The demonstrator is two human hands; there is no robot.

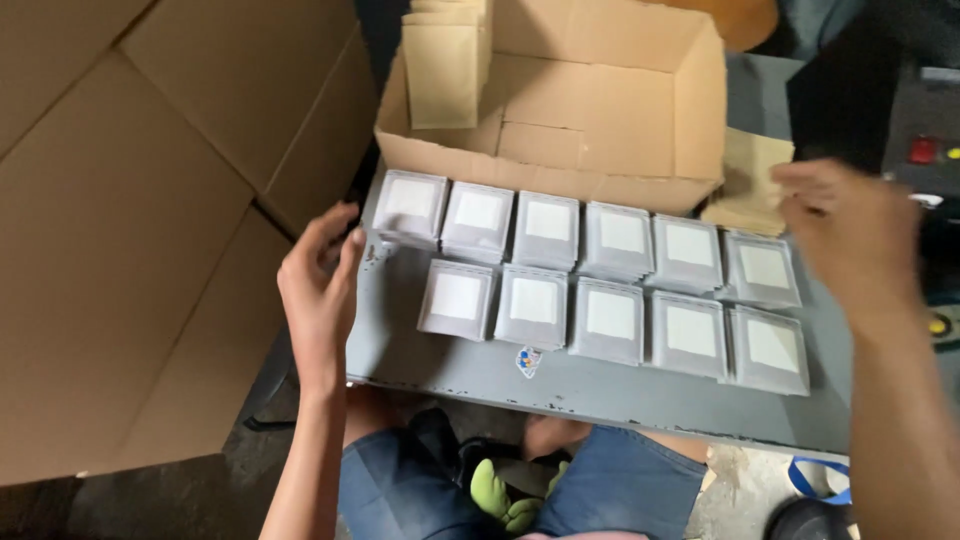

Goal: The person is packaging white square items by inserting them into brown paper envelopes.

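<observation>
eleven small grey-white packets (560,265) lie flat on the grey counter (600,385), 2 rows: six at back, five in front, edges touching or slightly overlapping, pale square panel up on each. front row starts one slot in from the left, so a gap sits at front-left corner. neat grid prob. makes counting easy (judgement).

left hand (320,285) at counter's left edge, fingers spread and curled, empty, nearest to the back-left packet (410,205), not touching it as far as i can tell. right hand (850,240) blurred, raised over the right end of the rows, fingertips near a tan paper pouch (750,180); can't tell if it grips anything.

open cardboard box (560,95) sits just behind the back row, flaps up, more tan pouches (445,65) leaning at its left rear. big flat cartons (130,220) stacked to the left. small sticker (528,360) on counter front.
</observation>
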